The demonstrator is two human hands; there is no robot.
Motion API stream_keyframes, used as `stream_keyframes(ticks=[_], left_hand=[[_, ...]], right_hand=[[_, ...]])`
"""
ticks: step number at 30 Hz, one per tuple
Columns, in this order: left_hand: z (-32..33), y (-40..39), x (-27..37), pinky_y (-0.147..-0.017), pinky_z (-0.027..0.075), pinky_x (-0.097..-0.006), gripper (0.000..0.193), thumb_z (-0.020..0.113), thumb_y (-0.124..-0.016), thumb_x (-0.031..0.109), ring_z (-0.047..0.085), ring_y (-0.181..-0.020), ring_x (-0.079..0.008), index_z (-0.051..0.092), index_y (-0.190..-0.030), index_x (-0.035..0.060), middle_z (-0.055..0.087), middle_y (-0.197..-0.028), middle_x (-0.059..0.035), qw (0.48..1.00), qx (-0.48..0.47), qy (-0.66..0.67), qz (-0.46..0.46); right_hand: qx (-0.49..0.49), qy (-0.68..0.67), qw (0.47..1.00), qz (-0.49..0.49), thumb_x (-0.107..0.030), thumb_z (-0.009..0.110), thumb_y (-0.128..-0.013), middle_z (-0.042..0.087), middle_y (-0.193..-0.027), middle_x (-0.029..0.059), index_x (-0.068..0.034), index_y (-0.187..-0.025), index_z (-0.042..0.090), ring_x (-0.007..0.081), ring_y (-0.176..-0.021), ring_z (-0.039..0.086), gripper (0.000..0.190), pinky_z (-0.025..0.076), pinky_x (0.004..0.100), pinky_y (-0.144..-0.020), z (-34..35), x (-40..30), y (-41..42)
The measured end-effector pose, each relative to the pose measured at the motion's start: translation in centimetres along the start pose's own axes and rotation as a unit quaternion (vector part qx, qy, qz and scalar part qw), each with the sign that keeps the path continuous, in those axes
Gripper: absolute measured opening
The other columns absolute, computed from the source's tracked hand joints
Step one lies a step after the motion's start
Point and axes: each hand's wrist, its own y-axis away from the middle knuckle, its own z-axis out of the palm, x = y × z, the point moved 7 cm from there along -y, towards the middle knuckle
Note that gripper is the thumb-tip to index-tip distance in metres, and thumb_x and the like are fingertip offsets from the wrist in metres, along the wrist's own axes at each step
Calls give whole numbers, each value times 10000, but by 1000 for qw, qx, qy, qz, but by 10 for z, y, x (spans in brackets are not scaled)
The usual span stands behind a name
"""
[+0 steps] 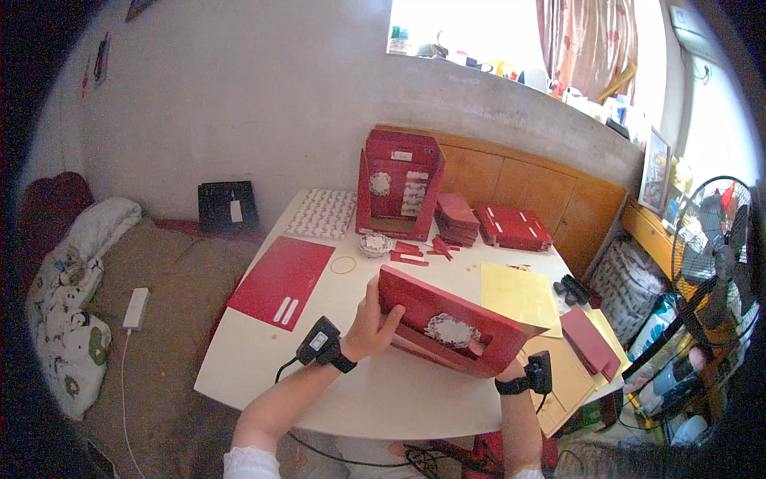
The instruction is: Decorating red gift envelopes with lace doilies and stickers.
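A red folded cardboard piece (pixel 431 299) with a cut-out window is held tilted above the near part of the white table (pixel 419 413). A white, ornate round paper decoration (pixel 452 331) shows on it. My left hand (pixel 372 329) grips its left end, thumb on the near face and fingers behind. My right hand (pixel 510 372) holds the lower right end. Most of the right hand is hidden behind the card, with a bit of finger visible at the window. Left of the card, a flat red sheet (pixel 284 278) with two white strips lies on the table.
A red open-front box (pixel 402 141) stands at the back, near stacked red cards (pixel 458 218) and flat red pieces (pixel 514 226). A round stack of decorations (pixel 375 245) and a rubber band (pixel 343 265) lie before it. Yellow sheets (pixel 517 293) lie right; a fan (pixel 715 239) stands beyond.
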Motion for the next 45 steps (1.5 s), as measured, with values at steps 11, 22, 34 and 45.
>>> stream_keyframes(ticks=[11, 22, 34, 45], left_hand=[[-2, -5, -9, -769, 426, -318, 414, 467, -845, 149, 553, -907, -247, 307, -1187, -24, 544, -985, -190, 997, 48, 1, -57], [0, -9, 4, -740, 460, -327, 586, 716, -649, 167, 575, -863, -232, 338, -1054, -24, 565, -932, -192, 990, 65, 28, -123], [-5, -9, 2, -730, 475, -321, 661, 760, -597, 201, 569, -869, -216, 332, -1055, -9, 552, -937, -168, 995, 41, 31, -88], [-2, -10, 6, -738, 482, -313, 716, 765, -596, 219, 573, -871, -199, 335, -1114, -25, 560, -971, -160, 994, 22, 94, -57]], right_hand=[[3, -64, 998, 2, -330, 487, -807, 532, -1070, 92, -39, -1085, 480, 232, -980, 501, 402, 407, 359, -848, 1, -6, 1], [39, -313, 949, 18, -689, 396, -699, 446, -1189, 135, -32, -1199, 380, 282, -1076, 431, 827, 347, 433, -919, 24, -22, -12], [-97, -205, 972, -55, -789, 347, -603, 358, -1268, 124, -52, -1275, 255, 272, -1140, 366, 1001, 308, 427, -957, 55, -66, -2], [-13, -167, 986, 21, -886, 252, -458, 388, -1252, 141, 22, -1225, 349, 286, -1129, 386, 1192, 272, 404, -978, 49, -46, 6]])
